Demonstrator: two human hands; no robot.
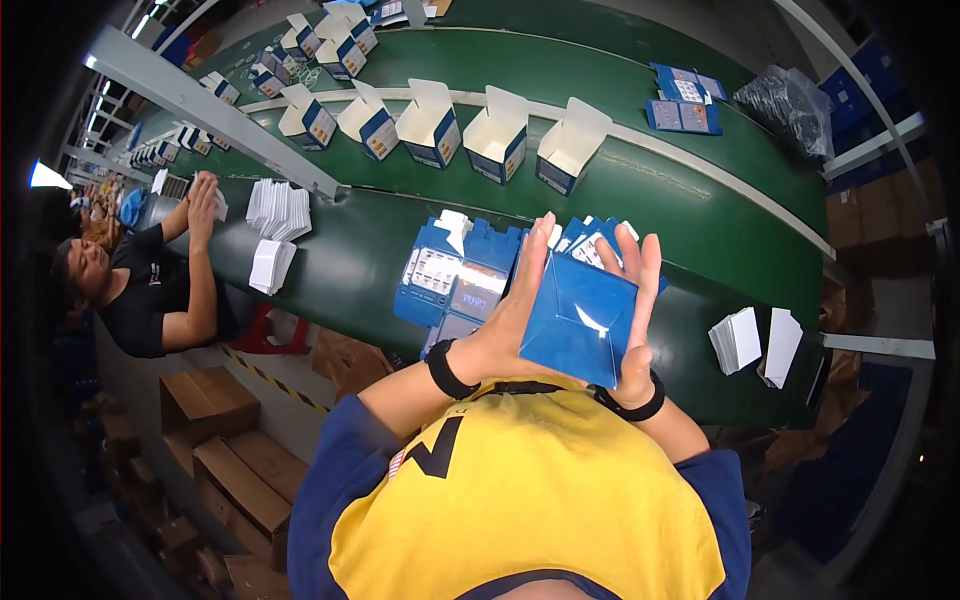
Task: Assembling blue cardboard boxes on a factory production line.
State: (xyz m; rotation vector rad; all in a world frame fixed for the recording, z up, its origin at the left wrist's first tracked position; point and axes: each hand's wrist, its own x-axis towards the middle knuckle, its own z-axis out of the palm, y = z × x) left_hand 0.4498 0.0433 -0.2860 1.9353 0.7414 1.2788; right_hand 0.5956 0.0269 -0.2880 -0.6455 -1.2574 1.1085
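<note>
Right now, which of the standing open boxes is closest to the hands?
The rightmost standing open box, just beyond the left hand; the other boxes stand farther left.

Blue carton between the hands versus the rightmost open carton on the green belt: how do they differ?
The blue carton is held between the left hand and right hand; the rightmost open carton stands on the green belt. The blue carton turns a closed, seamed end to the camera, while the rightmost open carton shows its white inside and raised flap. Both are blue outside.
</note>
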